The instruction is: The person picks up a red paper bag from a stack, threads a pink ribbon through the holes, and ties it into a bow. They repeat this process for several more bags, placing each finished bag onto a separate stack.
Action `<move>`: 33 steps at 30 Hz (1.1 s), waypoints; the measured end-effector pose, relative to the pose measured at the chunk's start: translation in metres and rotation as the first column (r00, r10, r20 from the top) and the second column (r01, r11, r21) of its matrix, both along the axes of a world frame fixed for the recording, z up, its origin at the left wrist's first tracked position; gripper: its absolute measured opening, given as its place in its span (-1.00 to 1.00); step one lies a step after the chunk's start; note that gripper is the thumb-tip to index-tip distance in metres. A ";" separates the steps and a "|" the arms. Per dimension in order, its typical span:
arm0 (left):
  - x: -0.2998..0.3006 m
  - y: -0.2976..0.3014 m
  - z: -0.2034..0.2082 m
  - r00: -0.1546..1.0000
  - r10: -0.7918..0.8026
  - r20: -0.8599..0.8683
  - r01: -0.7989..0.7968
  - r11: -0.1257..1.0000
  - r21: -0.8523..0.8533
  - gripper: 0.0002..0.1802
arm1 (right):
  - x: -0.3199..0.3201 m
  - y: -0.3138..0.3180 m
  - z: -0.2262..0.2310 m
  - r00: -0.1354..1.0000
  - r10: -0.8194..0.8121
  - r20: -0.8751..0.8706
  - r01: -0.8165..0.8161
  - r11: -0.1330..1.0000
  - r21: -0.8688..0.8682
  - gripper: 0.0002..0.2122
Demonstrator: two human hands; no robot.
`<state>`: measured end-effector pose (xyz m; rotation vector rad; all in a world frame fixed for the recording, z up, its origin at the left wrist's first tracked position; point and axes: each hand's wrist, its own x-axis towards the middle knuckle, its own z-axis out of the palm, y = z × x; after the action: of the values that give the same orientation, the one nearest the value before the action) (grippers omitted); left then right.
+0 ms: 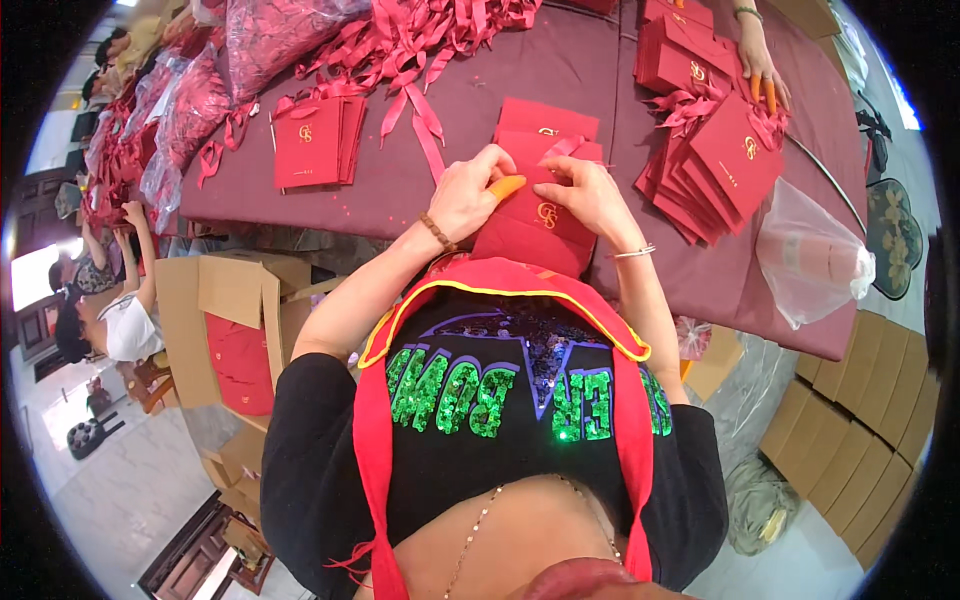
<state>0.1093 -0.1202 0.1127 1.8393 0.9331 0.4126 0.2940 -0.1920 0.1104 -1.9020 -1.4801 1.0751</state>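
A flat red paper bag [535,225] with gold print lies in front of me at the table's near edge, with more red bags [550,118] just beyond it. My left hand [474,197] is closed at the bag's left side, a yellow cover on its thumb. From the right, my right hand [592,203] pinches with thumb and forefinger over the bag's upper part. A pinkish-red ribbon [566,147] shows at its fingers; where the ribbon's ends run is partly hidden by the fingers.
Loose ribbons [420,45] heap at the table's far side. Several bags [310,145] are stacked at left. Another person's hand [762,75] touches ribboned bags [715,165] at right, near a clear plastic bag [815,250]. An open carton [235,330] stands below left.
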 end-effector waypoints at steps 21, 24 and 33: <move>0.004 -0.010 -0.008 0.992 0.015 -0.126 0.073 0.741 0.667 -0.93 | -0.003 -0.006 0.000 0.998 -0.025 0.060 0.017 0.991 0.130 -0.64; 0.005 -0.011 -0.008 0.991 0.001 -0.136 0.091 0.735 0.672 -0.93 | -0.003 -0.006 0.003 0.999 -0.031 0.041 0.029 0.998 0.053 -0.64; 0.011 -0.011 -0.007 0.988 -0.008 -0.152 0.116 0.687 0.717 -0.95 | -0.010 -0.009 0.007 0.984 -0.046 0.169 0.022 0.990 0.141 -0.67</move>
<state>0.1206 -0.1311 0.1057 2.6534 0.8524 0.6923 0.2843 -0.2011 0.1175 -1.9543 -1.5660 0.7867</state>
